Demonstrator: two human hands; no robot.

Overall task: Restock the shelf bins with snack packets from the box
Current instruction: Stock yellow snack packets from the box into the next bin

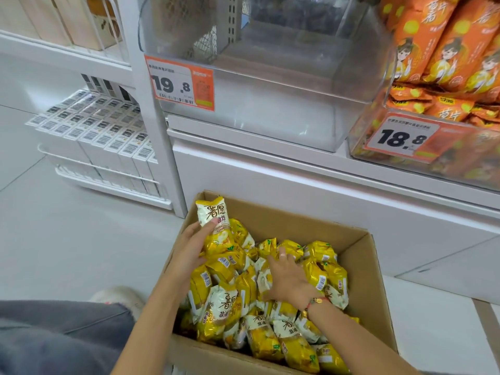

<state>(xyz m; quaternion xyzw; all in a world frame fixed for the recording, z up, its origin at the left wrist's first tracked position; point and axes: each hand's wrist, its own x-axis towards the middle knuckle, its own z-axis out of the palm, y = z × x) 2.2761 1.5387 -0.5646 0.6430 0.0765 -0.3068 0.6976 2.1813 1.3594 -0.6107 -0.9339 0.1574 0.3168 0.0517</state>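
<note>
Gripping a packet (216, 228), left hand (189, 246) tilts it upright.

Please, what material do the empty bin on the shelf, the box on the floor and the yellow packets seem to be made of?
The empty bin looks like clear, glossy hard plastic: the shelf shows through its walls. The box looks like brown matte cardboard, with folded flaps. The yellow packets appear to be shiny foil-like plastic film, crinkled and glinting.
</note>
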